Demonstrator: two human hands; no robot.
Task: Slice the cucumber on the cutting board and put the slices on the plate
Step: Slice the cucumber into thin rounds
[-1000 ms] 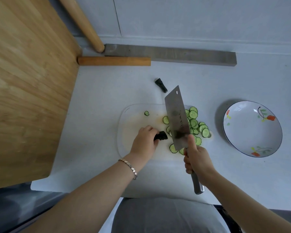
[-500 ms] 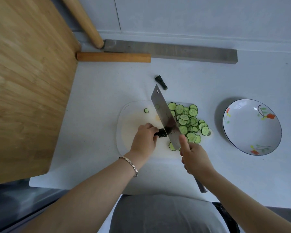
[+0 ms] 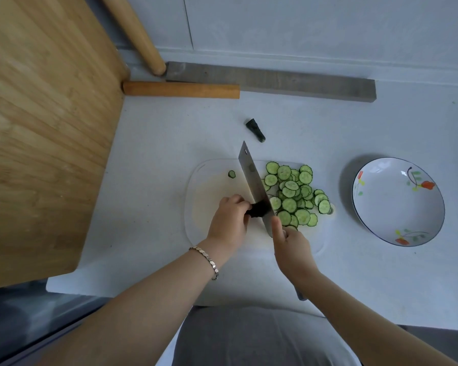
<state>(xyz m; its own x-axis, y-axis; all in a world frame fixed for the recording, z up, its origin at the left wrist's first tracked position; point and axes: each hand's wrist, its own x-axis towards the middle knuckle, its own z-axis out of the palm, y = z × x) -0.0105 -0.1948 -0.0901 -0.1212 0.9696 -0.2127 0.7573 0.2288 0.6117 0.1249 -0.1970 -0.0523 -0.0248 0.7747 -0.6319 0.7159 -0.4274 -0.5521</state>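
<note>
A short dark stub of cucumber (image 3: 258,209) lies on the white cutting board (image 3: 198,204), pinched by my left hand (image 3: 229,221). My right hand (image 3: 291,247) grips the handle of a cleaver (image 3: 254,184), forefinger along the blade, whose edge is down against the stub's right end. A heap of several green slices (image 3: 292,196) covers the board right of the blade. One small slice (image 3: 231,174) lies alone on the board's far left. The white flowered plate (image 3: 397,202) stands empty to the right of the board.
A cut-off cucumber end (image 3: 255,130) lies on the white counter beyond the board. A big wooden board (image 3: 37,128) fills the left side. A wooden rolling pin (image 3: 180,89), a grey bar (image 3: 275,80) and another wooden pin (image 3: 138,35) sit at the back wall.
The cleaver has tilted from nearly flat above the slices down onto the stub beside my left fingers. The slice heap, hidden before by the blade, is now in view.
</note>
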